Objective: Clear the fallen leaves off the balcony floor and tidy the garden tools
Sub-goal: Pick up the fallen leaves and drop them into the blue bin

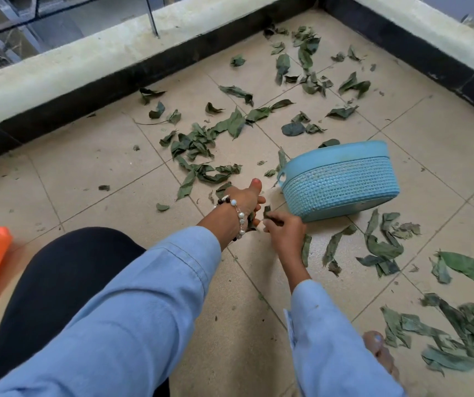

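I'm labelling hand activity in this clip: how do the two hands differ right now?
The left hand wears a bead bracelet; the right hand has a bare wrist. The left reaches farther forward with its thumb stuck out, while the right sits nearer, beside the blue basket. The right pinches a small leaf piece; the left holds darker leaf bits in its curled fingers. Both come out of light blue sleeves and gather leaves low over the tiled floor.

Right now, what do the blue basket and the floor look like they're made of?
Blue basket: looks like moulded plastic, with a smooth matte rim band and a woven-look mesh pattern on its wall. Floor: beige tiles, probably ceramic or stone, matte and slightly speckled, with thin grout lines between squares.
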`<action>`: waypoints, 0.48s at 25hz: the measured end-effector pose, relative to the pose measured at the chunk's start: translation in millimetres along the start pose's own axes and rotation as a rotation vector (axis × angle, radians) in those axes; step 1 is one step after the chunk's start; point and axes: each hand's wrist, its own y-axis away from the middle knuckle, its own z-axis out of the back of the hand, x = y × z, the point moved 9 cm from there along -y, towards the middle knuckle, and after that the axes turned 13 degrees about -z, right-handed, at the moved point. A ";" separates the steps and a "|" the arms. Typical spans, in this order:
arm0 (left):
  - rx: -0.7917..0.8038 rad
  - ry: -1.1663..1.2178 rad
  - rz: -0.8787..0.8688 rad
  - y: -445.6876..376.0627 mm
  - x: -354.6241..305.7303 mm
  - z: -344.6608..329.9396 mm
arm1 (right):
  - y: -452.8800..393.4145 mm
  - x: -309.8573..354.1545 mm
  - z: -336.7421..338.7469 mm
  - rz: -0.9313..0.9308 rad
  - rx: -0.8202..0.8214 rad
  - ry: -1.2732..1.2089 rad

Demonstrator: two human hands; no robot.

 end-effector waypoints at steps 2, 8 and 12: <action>-0.010 -0.036 0.015 -3.5 12.0 -3.7 | 23.2 -9.0 14.7 -0.259 0.141 -0.746; 0.080 0.127 0.174 5.7 51.8 -39.8 | 60.1 2.2 17.9 -0.259 0.230 -0.686; 0.009 0.086 0.119 -3.3 60.2 -34.9 | 65.8 10.9 33.4 -0.021 0.479 -0.505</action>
